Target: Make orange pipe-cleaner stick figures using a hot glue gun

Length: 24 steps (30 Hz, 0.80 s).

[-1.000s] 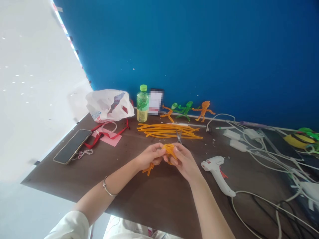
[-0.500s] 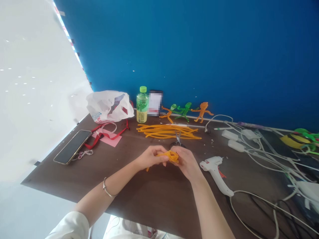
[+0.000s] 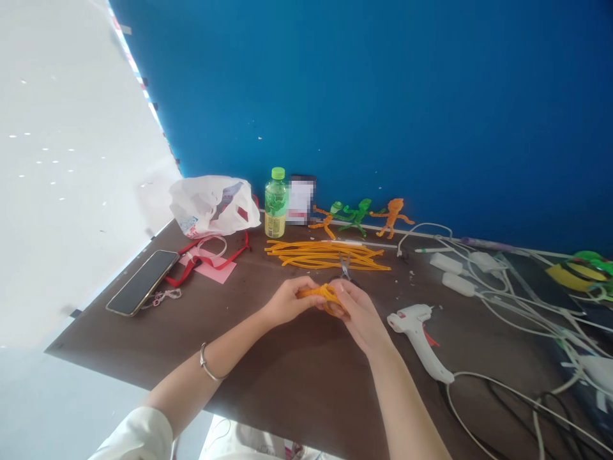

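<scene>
bottle (image 3: 275,202) label illegible, blurred card (image 3: 300,199), no readable text

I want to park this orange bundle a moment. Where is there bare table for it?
Bare table: between the phone and the left hand, and nearer you than the right hand, up to the edge. Both grip the orange bundle. Crowded: glue gun and cables at right; pipe cleaner pile, bottle, bag behind.

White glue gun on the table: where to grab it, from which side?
Grip the glue gun by its handle, from above. It lies flat on its side on the table, nozzle pointing left toward the right hand, handle slanting near-right, bare up to the cord at its end.
</scene>
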### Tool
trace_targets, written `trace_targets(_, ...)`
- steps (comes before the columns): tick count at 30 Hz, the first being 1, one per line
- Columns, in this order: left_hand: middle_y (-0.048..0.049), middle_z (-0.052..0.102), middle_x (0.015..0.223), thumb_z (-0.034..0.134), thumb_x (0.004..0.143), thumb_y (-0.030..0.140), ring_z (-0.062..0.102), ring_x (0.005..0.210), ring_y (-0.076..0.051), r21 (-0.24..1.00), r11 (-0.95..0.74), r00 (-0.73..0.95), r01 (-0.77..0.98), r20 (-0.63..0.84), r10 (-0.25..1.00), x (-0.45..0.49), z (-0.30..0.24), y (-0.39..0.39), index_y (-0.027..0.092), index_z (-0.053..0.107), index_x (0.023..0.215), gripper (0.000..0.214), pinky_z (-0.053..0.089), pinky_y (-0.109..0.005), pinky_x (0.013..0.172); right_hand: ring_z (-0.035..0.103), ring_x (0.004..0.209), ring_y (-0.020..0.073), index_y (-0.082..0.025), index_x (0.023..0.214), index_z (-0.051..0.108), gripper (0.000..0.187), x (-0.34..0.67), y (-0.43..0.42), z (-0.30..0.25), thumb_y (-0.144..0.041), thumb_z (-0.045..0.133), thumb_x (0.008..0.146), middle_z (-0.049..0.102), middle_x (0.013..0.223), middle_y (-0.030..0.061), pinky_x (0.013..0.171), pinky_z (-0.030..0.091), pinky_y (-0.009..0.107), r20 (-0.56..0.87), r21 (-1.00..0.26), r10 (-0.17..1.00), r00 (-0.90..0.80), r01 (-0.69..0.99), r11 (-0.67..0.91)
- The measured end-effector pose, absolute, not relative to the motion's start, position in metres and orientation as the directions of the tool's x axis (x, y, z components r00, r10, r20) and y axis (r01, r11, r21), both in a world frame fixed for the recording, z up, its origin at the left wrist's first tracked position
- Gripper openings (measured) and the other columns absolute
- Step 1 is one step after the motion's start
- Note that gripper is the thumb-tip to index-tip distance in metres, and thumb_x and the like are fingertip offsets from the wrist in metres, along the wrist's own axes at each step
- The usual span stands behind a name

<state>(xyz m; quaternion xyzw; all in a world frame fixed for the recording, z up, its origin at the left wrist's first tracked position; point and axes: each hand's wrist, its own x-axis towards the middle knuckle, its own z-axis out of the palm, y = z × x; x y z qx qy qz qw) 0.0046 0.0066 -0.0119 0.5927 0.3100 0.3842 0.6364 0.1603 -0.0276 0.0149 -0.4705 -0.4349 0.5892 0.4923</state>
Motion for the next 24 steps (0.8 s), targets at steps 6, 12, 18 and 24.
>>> trace_targets(6, -0.0013, 0.064, 0.068, 0.063, 0.070, 0.045, 0.043, 0.044, -0.004, 0.961, 0.105, 0.342, -0.257, -0.011, 0.940, 0.011, -0.010, 0.005, 0.015, 0.049, 0.079, 0.034, 0.030, -0.018, 0.044, 0.043, 0.050, 0.0098, -0.020, 0.071, 0.058, 0.022, 0.150, -0.029, 0.011, -0.040, 0.066, 0.070, 0.049, 0.056, -0.0037, 0.048, 0.034, 0.024, 0.001, -1.000, 0.996, 0.089, -0.026, 0.003)
trace_targets(12, 0.0022, 0.057, 0.064, 0.061, 0.073, 0.046, 0.027, 0.036, 0.001, 0.879, 0.248, 0.404, -0.408, -0.070, 0.912, 0.014, -0.006, 0.000, 0.015, 0.048, 0.076, 0.034, 0.016, -0.018, 0.037, 0.056, 0.068, 0.0168, -0.019, 0.069, 0.062, 0.015, 0.149, -0.030, 0.015, -0.034, 0.064, 0.072, 0.062, 0.070, 0.0020, 0.068, 0.044, 0.030, 0.162, -0.967, 0.974, 0.158, 0.224, 0.125)
trace_targets(18, 0.0048, 0.046, 0.063, 0.056, 0.077, 0.046, 0.022, 0.036, 0.002, 0.751, 0.474, 0.587, -0.460, -0.144, 0.797, 0.011, -0.004, 0.000, 0.013, 0.050, 0.072, 0.034, 0.016, -0.017, 0.037, 0.057, 0.073, 0.0191, -0.020, 0.075, 0.061, 0.016, 0.154, -0.029, 0.006, -0.036, 0.062, 0.075, 0.062, 0.077, 0.0044, 0.073, 0.046, 0.035, 0.270, -0.925, 0.954, 0.131, 0.311, 0.219)
trace_targets(24, 0.0066, 0.037, 0.055, 0.053, 0.079, 0.046, 0.023, 0.038, -0.001, 0.623, 0.658, 0.737, -0.423, -0.186, 0.650, 0.006, -0.008, 0.004, 0.015, 0.050, 0.078, 0.031, 0.018, -0.014, 0.037, 0.059, 0.082, 0.0207, -0.022, 0.096, 0.063, 0.028, 0.157, -0.029, 0.008, -0.038, 0.063, 0.073, 0.064, 0.089, 0.0053, 0.078, 0.048, 0.037, 0.203, -0.962, 0.973, 0.114, 0.209, 0.176)
